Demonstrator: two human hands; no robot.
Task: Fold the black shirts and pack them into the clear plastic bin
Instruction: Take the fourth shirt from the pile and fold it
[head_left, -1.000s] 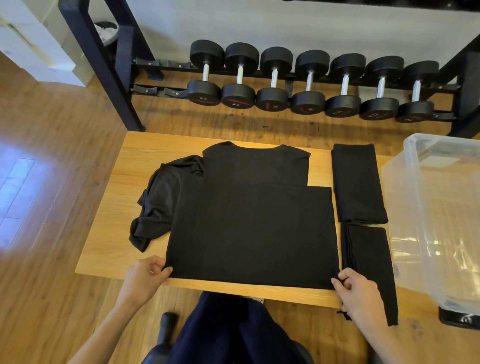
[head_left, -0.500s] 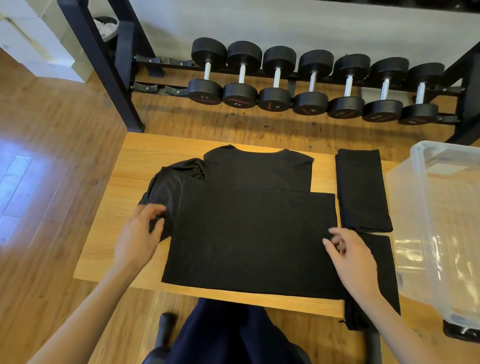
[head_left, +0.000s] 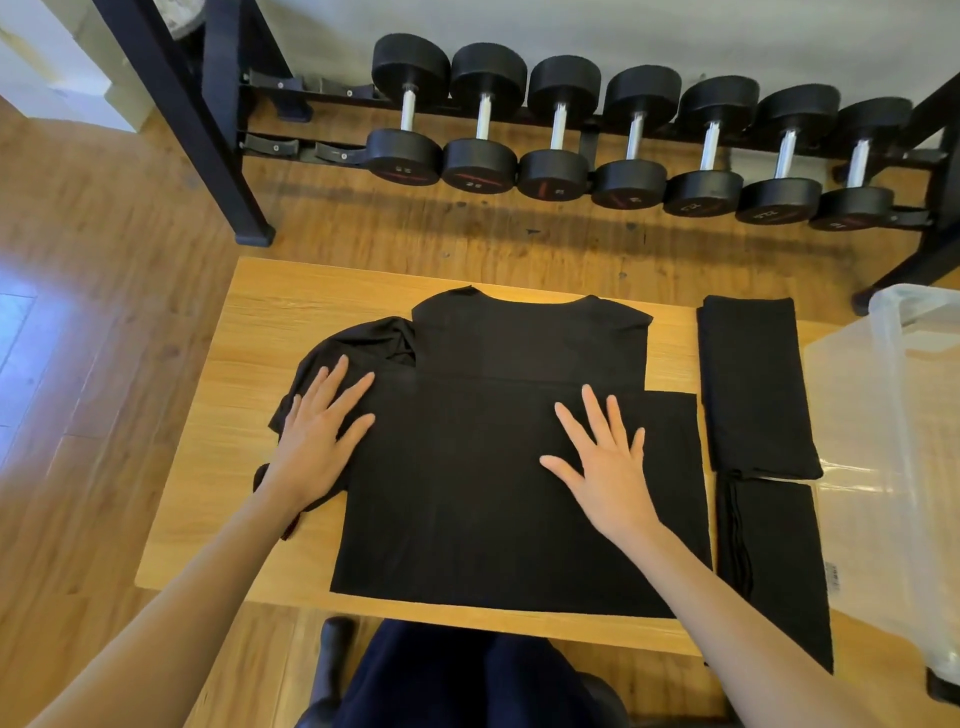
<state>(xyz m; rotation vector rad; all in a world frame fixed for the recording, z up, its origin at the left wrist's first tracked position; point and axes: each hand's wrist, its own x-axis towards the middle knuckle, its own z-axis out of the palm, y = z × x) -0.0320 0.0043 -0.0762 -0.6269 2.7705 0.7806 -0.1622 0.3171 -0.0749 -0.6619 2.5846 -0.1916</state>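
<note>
**Counts on and around the table**

Seven dumbbells (head_left: 558, 127) are counted on one rack (head_left: 218, 156). Three black shirts are seen on one table (head_left: 291, 301): one spread shirt (head_left: 498, 467) and two folded shirts (head_left: 753, 384) (head_left: 774, 566). One clear plastic bin (head_left: 898, 415) and two hands (head_left: 319, 441) (head_left: 608, 467) are shown.

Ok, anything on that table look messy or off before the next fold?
Yes: the bunched sleeve under the left hand is crumpled, and the near folded shirt overhangs the table edge.
</note>
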